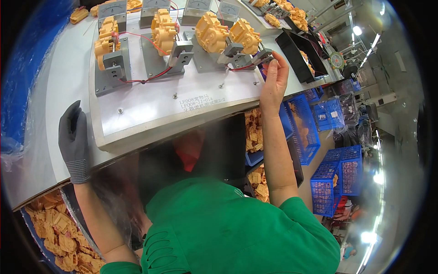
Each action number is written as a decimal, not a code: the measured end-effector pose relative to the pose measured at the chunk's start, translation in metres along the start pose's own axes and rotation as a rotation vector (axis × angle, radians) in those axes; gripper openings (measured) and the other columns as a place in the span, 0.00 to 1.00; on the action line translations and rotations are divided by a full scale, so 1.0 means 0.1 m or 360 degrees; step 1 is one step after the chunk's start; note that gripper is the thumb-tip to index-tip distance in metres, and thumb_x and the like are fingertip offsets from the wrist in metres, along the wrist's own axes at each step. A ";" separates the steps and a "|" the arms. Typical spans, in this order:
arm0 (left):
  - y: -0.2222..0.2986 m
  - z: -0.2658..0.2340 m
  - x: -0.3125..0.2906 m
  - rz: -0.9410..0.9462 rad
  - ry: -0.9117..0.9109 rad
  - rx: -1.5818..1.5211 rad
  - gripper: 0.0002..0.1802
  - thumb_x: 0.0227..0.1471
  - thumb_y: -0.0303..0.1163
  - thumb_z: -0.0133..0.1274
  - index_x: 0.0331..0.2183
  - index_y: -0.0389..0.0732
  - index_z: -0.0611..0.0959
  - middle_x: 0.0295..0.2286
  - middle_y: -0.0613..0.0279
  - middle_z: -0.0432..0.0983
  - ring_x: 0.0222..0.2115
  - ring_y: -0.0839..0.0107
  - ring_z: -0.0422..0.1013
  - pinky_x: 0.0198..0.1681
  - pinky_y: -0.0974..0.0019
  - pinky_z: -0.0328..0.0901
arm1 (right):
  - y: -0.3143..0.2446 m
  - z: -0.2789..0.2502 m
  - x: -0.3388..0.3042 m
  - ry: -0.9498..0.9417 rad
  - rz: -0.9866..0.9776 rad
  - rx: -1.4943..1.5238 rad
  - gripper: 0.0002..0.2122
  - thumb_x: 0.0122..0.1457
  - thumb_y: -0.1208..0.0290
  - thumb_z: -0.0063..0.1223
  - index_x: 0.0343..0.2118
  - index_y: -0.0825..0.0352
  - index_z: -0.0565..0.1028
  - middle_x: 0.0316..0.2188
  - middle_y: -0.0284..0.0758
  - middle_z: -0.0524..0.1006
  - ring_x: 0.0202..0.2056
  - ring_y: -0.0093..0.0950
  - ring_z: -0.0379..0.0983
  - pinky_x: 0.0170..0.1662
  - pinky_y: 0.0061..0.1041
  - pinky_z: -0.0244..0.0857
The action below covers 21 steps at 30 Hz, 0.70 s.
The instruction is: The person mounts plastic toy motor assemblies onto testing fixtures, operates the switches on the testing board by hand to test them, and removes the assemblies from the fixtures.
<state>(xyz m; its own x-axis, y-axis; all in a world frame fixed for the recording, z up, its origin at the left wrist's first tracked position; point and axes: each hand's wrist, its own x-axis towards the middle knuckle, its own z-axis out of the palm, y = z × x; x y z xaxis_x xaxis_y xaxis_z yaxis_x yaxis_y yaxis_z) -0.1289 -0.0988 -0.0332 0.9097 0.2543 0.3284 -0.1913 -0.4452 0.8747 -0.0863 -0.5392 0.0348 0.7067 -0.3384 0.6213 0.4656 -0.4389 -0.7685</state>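
My left hand (74,137), in a grey knit-cuffed glove, is at the table's left side beside the white test board. Its fingers are loosely curved with the thumb apart, and it holds nothing. My bare right hand (274,84) reaches to the board's far right corner. Its thumb and fingertips close on the end of the rightmost grey clamp block (262,56). Behind that clamp stands a yellow plastic gear housing (245,36). More yellow housings (163,33) sit in the other grey fixtures, in a row to the left. Red wires (145,81) run between the clamps.
Several analog meters (157,9) line the back of the white board (150,107). A black tray (292,55) with yellow parts lies to the right. Blue crates (306,132) stand below on the right. A bin of yellow parts (59,228) is at lower left, and blue plastic sheeting (23,59) hangs at left.
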 end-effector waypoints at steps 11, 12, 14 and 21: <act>-0.04 -0.04 0.00 -0.0025 0.0073 -0.0023 0.17 0.59 0.26 0.51 0.50 0.32 0.77 0.47 0.55 0.76 0.48 0.69 0.71 0.54 0.67 0.63 | -0.02 -0.06 0.04 -0.0171 0.0059 -0.0013 0.14 0.70 0.65 0.41 0.54 0.63 0.69 0.46 0.29 0.71 0.43 0.17 0.68 0.49 0.20 0.64; -0.01 -0.04 -0.03 -0.0024 0.0088 -0.0010 0.17 0.59 0.26 0.51 0.50 0.32 0.77 0.47 0.55 0.76 0.48 0.69 0.71 0.54 0.67 0.63 | -0.02 -0.09 0.04 -0.0177 0.0057 0.0006 0.14 0.70 0.65 0.41 0.54 0.63 0.69 0.46 0.29 0.71 0.43 0.17 0.68 0.49 0.20 0.64; 0.03 -0.02 -0.04 -0.0101 0.0083 0.0029 0.17 0.60 0.26 0.51 0.50 0.31 0.76 0.46 0.53 0.76 0.48 0.69 0.70 0.54 0.67 0.63 | -0.07 -0.15 0.06 -0.0273 0.0133 -0.0040 0.15 0.70 0.65 0.41 0.55 0.63 0.68 0.44 0.29 0.71 0.44 0.17 0.68 0.49 0.20 0.64; 0.08 0.11 -0.42 -0.0071 0.0115 0.0051 0.24 0.52 0.23 0.51 0.53 0.30 0.73 0.49 0.53 0.72 0.49 0.65 0.69 0.55 0.63 0.62 | 0.01 -0.21 0.07 -0.0368 -0.0063 -0.0106 0.14 0.68 0.73 0.43 0.54 0.69 0.67 0.47 0.35 0.71 0.45 0.20 0.68 0.52 0.22 0.63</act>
<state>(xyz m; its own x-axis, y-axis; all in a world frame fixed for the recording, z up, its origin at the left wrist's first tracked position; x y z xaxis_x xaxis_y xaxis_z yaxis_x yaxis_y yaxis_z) -0.1647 -0.1220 -0.0442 0.8877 0.3355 0.3152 -0.1383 -0.4588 0.8777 -0.0918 -0.5599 0.0417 0.7951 -0.1237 0.5937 0.4648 -0.5046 -0.7276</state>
